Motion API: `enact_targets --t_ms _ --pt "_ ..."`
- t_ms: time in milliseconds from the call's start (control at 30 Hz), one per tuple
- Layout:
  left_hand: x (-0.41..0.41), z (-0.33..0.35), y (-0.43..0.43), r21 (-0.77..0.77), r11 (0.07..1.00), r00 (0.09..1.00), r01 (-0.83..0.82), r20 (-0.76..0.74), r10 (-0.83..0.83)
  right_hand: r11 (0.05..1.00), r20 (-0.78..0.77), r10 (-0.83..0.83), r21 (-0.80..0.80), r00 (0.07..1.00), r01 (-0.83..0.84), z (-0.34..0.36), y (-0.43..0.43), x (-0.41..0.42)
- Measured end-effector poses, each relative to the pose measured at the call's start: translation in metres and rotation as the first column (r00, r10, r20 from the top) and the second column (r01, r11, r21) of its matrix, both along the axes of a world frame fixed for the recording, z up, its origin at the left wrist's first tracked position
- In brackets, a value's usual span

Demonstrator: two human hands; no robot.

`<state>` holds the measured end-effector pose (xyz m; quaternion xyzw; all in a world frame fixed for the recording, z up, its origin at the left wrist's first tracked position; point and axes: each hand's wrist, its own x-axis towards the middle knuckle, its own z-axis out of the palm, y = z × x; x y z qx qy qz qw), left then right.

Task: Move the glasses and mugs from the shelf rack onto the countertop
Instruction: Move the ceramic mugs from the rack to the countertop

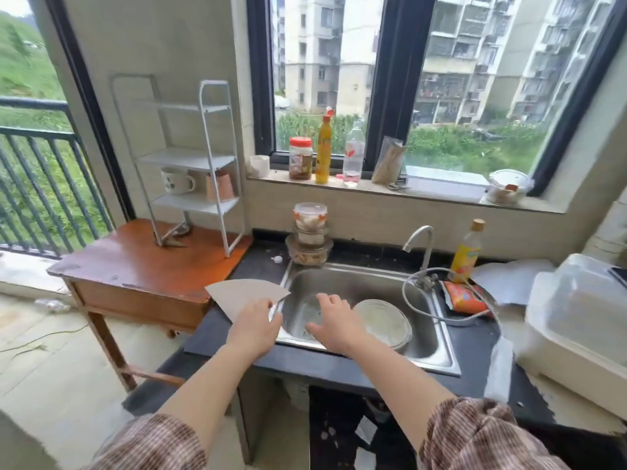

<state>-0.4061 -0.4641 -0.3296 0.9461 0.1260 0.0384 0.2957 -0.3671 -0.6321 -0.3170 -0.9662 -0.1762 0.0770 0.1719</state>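
A white wire shelf rack point(217, 154) stands on a small wooden table point(142, 266) at the left. On its lowest shelf sit a white mug point(176, 180) with a dark print and a brownish glass point(220, 186) beside it. The upper shelves look bare. The dark countertop point(251, 266) runs right of the table around a steel sink point(359, 293). My left hand point(256, 325) rests on a piece of grey cardboard point(244, 295) at the sink's left rim. My right hand point(334, 325) hovers over the sink, fingers spread, holding nothing.
Stacked clear food containers point(309, 235) stand behind the sink. A tap point(420, 245), hose, yellow bottle point(466, 252) and a red packet point(463, 296) are at the right. A glass bowl point(385, 322) lies in the sink. Bottles and jars line the windowsill point(441, 195). A white lidded box point(576, 317) is far right.
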Motion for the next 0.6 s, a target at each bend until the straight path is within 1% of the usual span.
enact_targets --t_ms 167,300,433,600 --pt "0.065 0.013 0.082 0.055 0.991 0.992 -0.122 -0.035 0.124 0.996 -0.023 0.093 -0.004 0.995 -0.093 0.009 0.087 0.084" --pt "0.101 0.018 0.147 0.082 0.972 0.973 -0.22 -0.045 0.224 0.986 -0.02 0.166 -0.01 0.986 -0.166 0.017 0.153 0.131" --pt "0.133 0.013 0.209 0.05 0.946 0.946 -0.321 -0.036 0.322 0.968 -0.009 0.25 -0.006 0.968 -0.25 0.018 0.217 0.165" --pt "0.185 0.007 0.29 -0.032 0.935 0.936 -0.353 -0.014 0.352 0.957 0.021 0.288 0.039 0.957 -0.289 0.014 0.305 0.209"
